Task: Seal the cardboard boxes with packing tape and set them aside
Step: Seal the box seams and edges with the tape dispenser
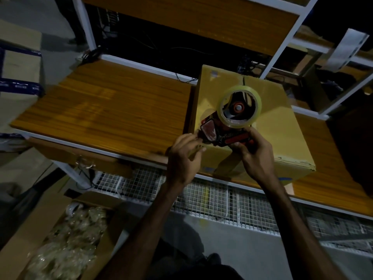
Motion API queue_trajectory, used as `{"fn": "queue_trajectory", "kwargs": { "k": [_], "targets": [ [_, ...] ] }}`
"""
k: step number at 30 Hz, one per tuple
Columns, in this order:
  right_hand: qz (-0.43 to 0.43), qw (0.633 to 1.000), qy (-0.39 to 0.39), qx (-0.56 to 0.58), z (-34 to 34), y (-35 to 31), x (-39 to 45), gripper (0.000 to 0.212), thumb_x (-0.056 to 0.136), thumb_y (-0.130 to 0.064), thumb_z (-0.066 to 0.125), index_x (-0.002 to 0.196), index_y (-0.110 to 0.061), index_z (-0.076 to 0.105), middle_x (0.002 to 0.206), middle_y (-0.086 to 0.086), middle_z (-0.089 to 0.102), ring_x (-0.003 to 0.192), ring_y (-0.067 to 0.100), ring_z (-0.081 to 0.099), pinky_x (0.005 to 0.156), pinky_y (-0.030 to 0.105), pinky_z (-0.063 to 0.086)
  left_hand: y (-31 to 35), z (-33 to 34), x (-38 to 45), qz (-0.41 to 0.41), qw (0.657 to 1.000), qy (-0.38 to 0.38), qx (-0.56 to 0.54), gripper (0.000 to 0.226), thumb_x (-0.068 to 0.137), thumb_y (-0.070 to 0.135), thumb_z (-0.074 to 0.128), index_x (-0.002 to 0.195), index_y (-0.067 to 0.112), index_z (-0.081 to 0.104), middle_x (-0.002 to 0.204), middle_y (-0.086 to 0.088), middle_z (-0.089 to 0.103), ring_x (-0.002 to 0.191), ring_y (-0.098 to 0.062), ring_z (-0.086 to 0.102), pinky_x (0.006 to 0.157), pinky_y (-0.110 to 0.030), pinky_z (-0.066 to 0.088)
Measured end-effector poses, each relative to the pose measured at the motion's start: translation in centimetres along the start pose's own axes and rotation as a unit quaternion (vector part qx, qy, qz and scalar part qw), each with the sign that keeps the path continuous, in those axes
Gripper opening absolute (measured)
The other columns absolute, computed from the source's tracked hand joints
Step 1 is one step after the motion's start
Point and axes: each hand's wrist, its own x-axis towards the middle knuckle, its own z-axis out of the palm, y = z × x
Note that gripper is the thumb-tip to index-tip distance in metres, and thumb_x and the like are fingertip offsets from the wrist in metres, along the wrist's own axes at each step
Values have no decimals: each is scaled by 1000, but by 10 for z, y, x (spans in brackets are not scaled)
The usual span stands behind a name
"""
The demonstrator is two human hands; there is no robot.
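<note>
Seen from above in dim light: at 7 o'clock, nearest, an open carton (60, 235) of crumpled clear plastic sits on the floor. At centre, the left hand (182, 158) pinches the front end of a red tape dispenser (222, 134), while the right hand (255, 154) grips its handle. A roll of clear tape (239, 107) rides on top. Behind them, toward 1 o'clock, a closed yellow cardboard box (278, 128) rests on the wooden counter (113, 110). Shelving (201, 19) stands at 12 o'clock.
</note>
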Motion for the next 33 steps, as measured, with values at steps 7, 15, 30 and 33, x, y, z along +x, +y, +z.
{"fn": "queue_trajectory", "kwargs": {
  "k": [7, 15, 30, 33],
  "targets": [
    [0, 1000, 8, 6, 3, 0, -4, 34, 95, -26, 70, 125, -42, 66, 119, -19, 74, 113, 11, 69, 94, 51, 60, -1, 11, -3, -59, 992, 101, -54, 24, 87, -7, 76, 107, 5, 81, 118, 6, 71, 111, -7, 70, 92, -25, 59],
    [-27, 999, -6, -42, -5, 2, 0, 40, 96, -29, 72, 134, -35, 66, 128, -13, 74, 112, 12, 66, 89, 42, 58, 8, 22, -7, -137, 978, 138, -72, 22, 90, -9, 70, 110, -4, 78, 118, -3, 70, 109, 17, 63, 90, -17, 56],
    [34, 997, 23, -62, -152, 110, -20, 46, 96, -26, 73, 140, -33, 63, 133, -5, 73, 125, 22, 66, 100, 48, 56, 26, 19, -8, -194, 970, 118, -92, 20, 97, 4, 70, 115, 5, 79, 120, -2, 76, 116, -11, 70, 103, -37, 57],
    [35, 998, 39, -37, -191, 137, -27, 44, 93, -34, 70, 137, -27, 65, 128, -3, 74, 120, 22, 67, 101, 53, 56, 28, 18, -8, -197, 969, 115, -99, 19, 97, 1, 69, 113, 5, 79, 119, -2, 76, 115, -12, 70, 104, -37, 57]
  ]
}}
